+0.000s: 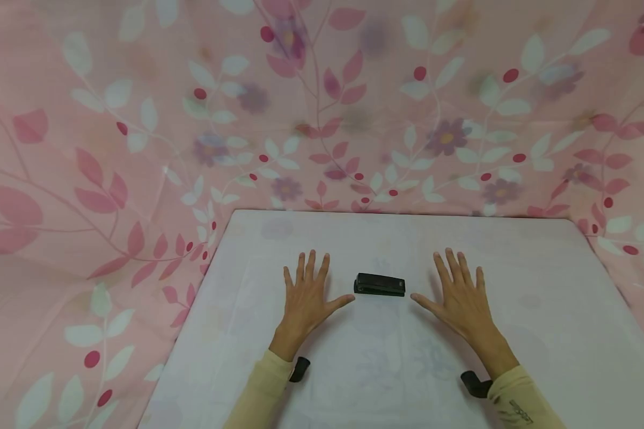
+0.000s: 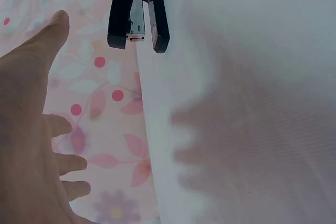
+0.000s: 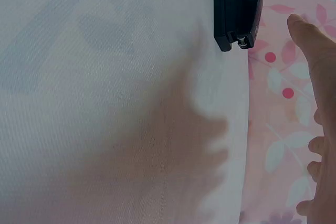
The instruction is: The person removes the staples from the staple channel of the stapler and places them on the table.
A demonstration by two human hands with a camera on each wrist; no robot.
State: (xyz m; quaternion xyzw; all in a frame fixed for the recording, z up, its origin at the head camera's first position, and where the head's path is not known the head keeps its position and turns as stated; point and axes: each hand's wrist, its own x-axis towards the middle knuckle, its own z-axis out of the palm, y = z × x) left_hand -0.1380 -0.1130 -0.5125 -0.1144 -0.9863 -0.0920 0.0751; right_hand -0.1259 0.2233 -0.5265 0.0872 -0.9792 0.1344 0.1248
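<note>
A black stapler lies on its side between a person's left hand and right hand, both flat on the white table with fingers spread, holding nothing; nothing looks begun, and picking it up would need either hand to close around it.

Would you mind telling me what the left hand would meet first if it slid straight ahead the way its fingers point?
Probably nothing on the table: the left hand points toward the far table edge, passing left of the black stapler. Beyond lies the floral cloth, depth unclear.
</note>
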